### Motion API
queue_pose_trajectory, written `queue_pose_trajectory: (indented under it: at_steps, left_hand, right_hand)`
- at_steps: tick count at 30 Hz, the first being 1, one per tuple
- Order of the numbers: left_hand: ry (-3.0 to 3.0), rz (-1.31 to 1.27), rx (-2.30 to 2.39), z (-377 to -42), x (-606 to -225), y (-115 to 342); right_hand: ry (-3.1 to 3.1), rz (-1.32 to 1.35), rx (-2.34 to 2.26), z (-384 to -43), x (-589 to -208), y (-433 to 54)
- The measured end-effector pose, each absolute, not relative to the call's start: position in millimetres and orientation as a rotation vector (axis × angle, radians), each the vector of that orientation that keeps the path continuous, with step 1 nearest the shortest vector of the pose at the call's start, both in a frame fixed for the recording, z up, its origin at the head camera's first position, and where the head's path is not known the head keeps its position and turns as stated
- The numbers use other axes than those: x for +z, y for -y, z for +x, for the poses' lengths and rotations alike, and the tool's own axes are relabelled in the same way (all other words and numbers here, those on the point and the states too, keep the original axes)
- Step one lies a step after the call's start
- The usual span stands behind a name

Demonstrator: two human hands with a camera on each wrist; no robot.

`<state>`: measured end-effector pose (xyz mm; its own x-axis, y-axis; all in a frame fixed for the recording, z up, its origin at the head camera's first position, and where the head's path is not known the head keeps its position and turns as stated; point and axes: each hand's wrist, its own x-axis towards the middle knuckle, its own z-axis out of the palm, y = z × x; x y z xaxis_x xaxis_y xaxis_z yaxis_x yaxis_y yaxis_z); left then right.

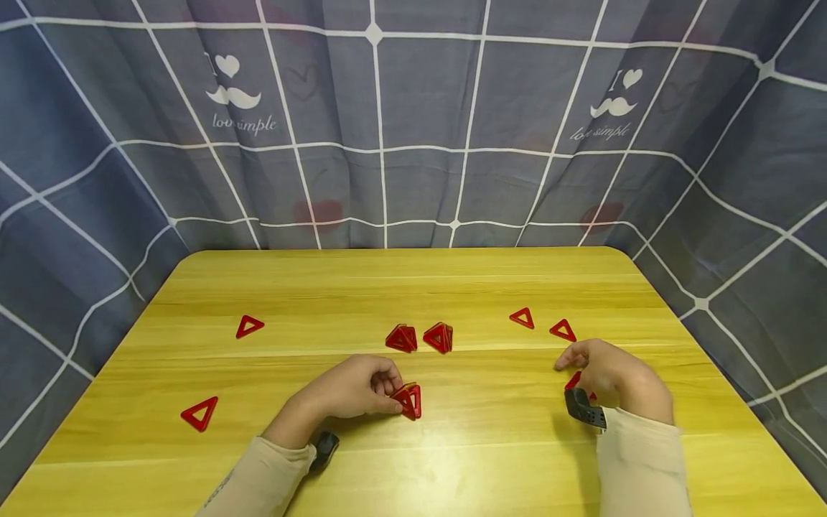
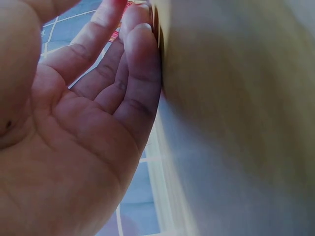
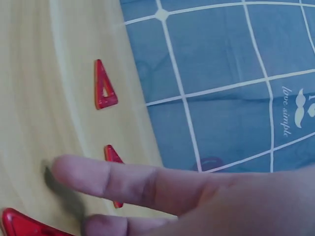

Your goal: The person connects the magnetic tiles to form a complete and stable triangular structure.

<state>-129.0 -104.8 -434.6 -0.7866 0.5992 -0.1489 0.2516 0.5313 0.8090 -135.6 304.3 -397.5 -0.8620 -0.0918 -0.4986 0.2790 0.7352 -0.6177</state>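
Observation:
My left hand (image 1: 357,386) is at a small overlapping stack of red triangles (image 1: 412,402) near the middle of the table, its thumb and fingers pinching the stack's left side. Low along the wood, the left fingers (image 2: 142,64) show in the left wrist view, with a bit of red at the tips. Over on the right, my right hand (image 1: 601,370) hovers above a red triangle (image 3: 29,226) that it partly covers in the head view. Its fingers reach forward, relaxed, holding nothing. Beyond its fingertips lies another hollow red triangle (image 1: 563,330).
Two more overlapping stacks of triangles, a left one (image 1: 401,338) and a right one (image 1: 438,337), sit behind the left hand. Single triangles lie at the far left (image 1: 249,326), near left (image 1: 199,414) and far right (image 1: 522,318). A grey checked curtain (image 1: 420,108) borders the wooden table (image 1: 491,445).

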Motion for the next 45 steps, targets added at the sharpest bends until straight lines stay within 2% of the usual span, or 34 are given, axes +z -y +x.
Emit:
queue_pose_trajectory:
  at_steps: [4,12,26,34,45]
  left_hand:
    - [-2.36,0.697,1.157,-128.8,-434.5,105.3]
    - [-2.352,0.698,1.165,-129.0,-434.7,106.0]
    - [-2.363,0.723,1.159,-129.4,-435.9,106.5]
    - [-2.36,0.714,1.153,-129.5,-435.2,107.8]
    - [-2.386,0.726,1.138,-128.5,-434.0,107.0]
  right_hand:
    - [-2.382,0.216,-1.042,-135.4,-402.5,-301.3]
    - [-2.422,0.2,-1.014,-135.7,-406.8,-298.8]
    - [-2.586,-0.055,-1.053,-143.2,-405.4,-295.2]
    - [-2.54,-0.225,-1.283,-147.3,-401.4,-279.5]
    - [-2.404,-0.539,-1.284,-153.6,-407.2,-252.9]
